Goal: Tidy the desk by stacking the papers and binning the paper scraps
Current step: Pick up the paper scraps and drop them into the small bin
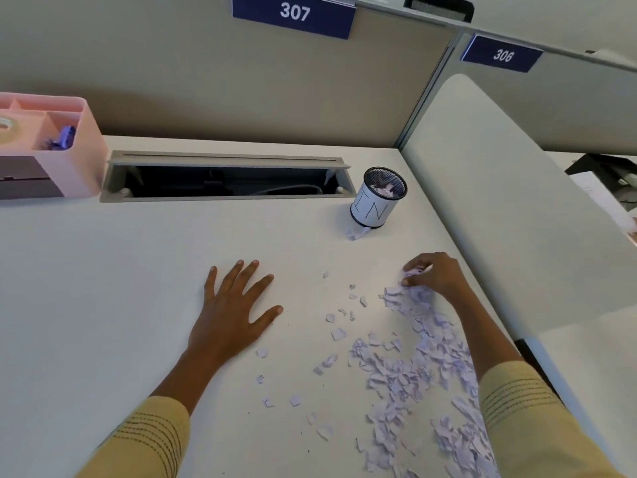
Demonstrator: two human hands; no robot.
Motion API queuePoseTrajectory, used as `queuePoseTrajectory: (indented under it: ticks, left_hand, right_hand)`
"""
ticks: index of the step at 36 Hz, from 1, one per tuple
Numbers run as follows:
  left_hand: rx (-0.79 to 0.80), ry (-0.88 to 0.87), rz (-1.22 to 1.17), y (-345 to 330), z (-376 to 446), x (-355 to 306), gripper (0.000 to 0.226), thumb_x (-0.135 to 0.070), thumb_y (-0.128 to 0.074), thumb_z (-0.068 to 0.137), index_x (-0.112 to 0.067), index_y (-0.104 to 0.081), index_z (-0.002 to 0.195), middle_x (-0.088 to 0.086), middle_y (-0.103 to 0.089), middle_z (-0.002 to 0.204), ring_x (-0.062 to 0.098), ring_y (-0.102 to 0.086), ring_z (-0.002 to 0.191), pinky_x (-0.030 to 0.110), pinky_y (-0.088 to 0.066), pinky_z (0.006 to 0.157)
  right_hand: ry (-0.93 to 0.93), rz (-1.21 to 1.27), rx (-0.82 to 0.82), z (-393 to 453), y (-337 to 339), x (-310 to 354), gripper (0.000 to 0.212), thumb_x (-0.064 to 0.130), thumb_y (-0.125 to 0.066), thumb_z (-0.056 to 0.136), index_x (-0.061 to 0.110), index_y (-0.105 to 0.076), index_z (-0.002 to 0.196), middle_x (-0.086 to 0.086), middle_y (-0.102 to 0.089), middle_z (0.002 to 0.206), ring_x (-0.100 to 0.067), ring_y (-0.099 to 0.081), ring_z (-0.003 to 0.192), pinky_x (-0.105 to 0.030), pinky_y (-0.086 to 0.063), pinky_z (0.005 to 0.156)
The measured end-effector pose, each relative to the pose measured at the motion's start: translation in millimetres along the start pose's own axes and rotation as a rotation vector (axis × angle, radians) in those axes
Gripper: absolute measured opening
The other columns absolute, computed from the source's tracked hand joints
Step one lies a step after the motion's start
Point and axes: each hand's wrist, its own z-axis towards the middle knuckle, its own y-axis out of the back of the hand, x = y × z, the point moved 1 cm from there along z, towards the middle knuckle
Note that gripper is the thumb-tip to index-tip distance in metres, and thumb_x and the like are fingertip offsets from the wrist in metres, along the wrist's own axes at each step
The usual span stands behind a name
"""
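Note:
Torn pale paper scraps lie spread over the right side of the white desk, reaching down to its front edge. My right hand sits at the far end of that heap, fingers curled round a small bunch of scraps. My left hand lies flat on the bare desk to the left, fingers spread, holding nothing. A small mesh bin wrapped in white paper stands behind the heap and holds some scraps. One scrap lies at its foot.
A pink desk organiser stands at the back left. An open cable tray runs along the back of the desk. A grey partition rises along the right edge, close to the bin and the heap.

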Motion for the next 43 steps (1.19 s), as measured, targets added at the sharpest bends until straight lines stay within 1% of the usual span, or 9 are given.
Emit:
queuePoseTrajectory:
  ticks: [5,8,15,20,23,28,33,38,43]
  left_hand:
    - [-0.002,-0.001,0.001,0.9,0.2,-0.1,0.069,-0.069,-0.024,0.090,-0.026,-0.052,0.137,0.003,-0.040,0.150,0.024,-0.031,0.141,0.057,-0.015,0.114]
    - [-0.006,-0.005,0.007,0.6,-0.1,-0.4,0.068,-0.068,-0.024,0.090,-0.027,-0.052,0.136,0.003,-0.041,0.150,0.024,-0.032,0.141,0.057,-0.016,0.114]
    - [-0.028,-0.011,-0.004,-1.7,0.1,0.7,0.067,-0.068,-0.026,0.090,-0.026,-0.053,0.136,0.003,-0.041,0.149,0.024,-0.033,0.140,0.058,-0.017,0.113]
    - [-0.056,-0.023,-0.008,-2.3,0.3,0.4,0.065,-0.067,-0.031,0.090,-0.026,-0.054,0.135,0.004,-0.043,0.148,0.025,-0.035,0.139,0.059,-0.020,0.112]
    - [-0.061,-0.028,-0.011,-2.4,0.1,0.2,0.065,-0.066,-0.031,0.090,-0.026,-0.054,0.134,0.004,-0.043,0.148,0.025,-0.035,0.139,0.059,-0.020,0.112]
    - [-0.050,-0.020,-0.008,-2.7,0.8,1.3,0.064,-0.067,-0.032,0.089,-0.027,-0.054,0.134,0.003,-0.042,0.148,0.023,-0.034,0.140,0.058,-0.019,0.112]
    - [-0.047,-0.019,0.000,-2.2,0.5,0.5,0.065,-0.067,-0.030,0.090,-0.026,-0.054,0.134,0.004,-0.042,0.148,0.024,-0.034,0.140,0.058,-0.019,0.112]
    - [-0.031,-0.013,0.005,-1.8,0.7,0.5,0.066,-0.068,-0.028,0.090,-0.026,-0.054,0.134,0.004,-0.042,0.149,0.024,-0.034,0.140,0.058,-0.018,0.112]
    - [-0.024,-0.012,-0.006,-0.4,0.7,-0.2,0.065,-0.067,-0.030,0.089,-0.026,-0.054,0.134,0.004,-0.042,0.149,0.024,-0.034,0.140,0.058,-0.018,0.112]
  right_hand:
    - [-0.020,0.057,0.026,1.8,-10.5,13.2,0.015,0.008,-0.078,0.070,0.005,-0.074,0.085,-0.008,-0.064,0.073,-0.019,-0.056,0.067,-0.020,-0.044,0.058]
    - [-0.002,0.114,0.034,3.8,-3.5,25.1,0.008,0.005,-0.075,0.072,0.008,-0.073,0.078,0.000,-0.060,0.059,-0.011,-0.051,0.054,-0.011,-0.042,0.045]
    - [-0.005,0.336,-0.052,27.7,38.8,61.4,0.021,-0.008,-0.079,0.064,0.003,-0.072,0.080,0.007,-0.061,0.045,-0.002,-0.056,0.043,-0.013,-0.051,0.047]
    - [0.032,0.397,-0.192,55.7,69.2,98.4,0.022,-0.005,-0.076,0.070,0.001,-0.072,0.090,-0.004,-0.062,0.053,-0.002,-0.056,0.037,-0.012,-0.051,0.046]
    - [0.023,0.317,-0.226,73.2,74.3,110.9,0.020,0.002,-0.075,0.072,0.001,-0.073,0.092,0.007,-0.058,0.040,-0.001,-0.054,0.037,-0.012,-0.052,0.048]
    - [0.023,0.195,-0.183,85.3,65.1,119.2,0.025,0.010,-0.078,0.070,0.001,-0.073,0.093,-0.015,-0.066,0.073,-0.021,-0.061,0.057,-0.037,-0.058,0.079]
    - [0.036,0.165,-0.216,76.4,62.2,122.8,0.019,0.021,-0.078,0.074,0.013,-0.072,0.090,-0.011,-0.070,0.083,-0.032,-0.068,0.070,-0.036,-0.060,0.070]
    - [0.270,0.109,-0.506,48.4,36.8,121.5,0.014,0.012,-0.062,0.079,0.017,-0.075,0.082,-0.004,-0.073,0.083,-0.023,-0.065,0.078,-0.029,-0.050,0.074]
    - [0.608,0.120,-0.273,27.6,-23.7,120.5,0.012,0.008,-0.068,0.083,0.009,-0.074,0.093,-0.007,-0.072,0.095,-0.018,-0.064,0.081,-0.027,-0.050,0.079]
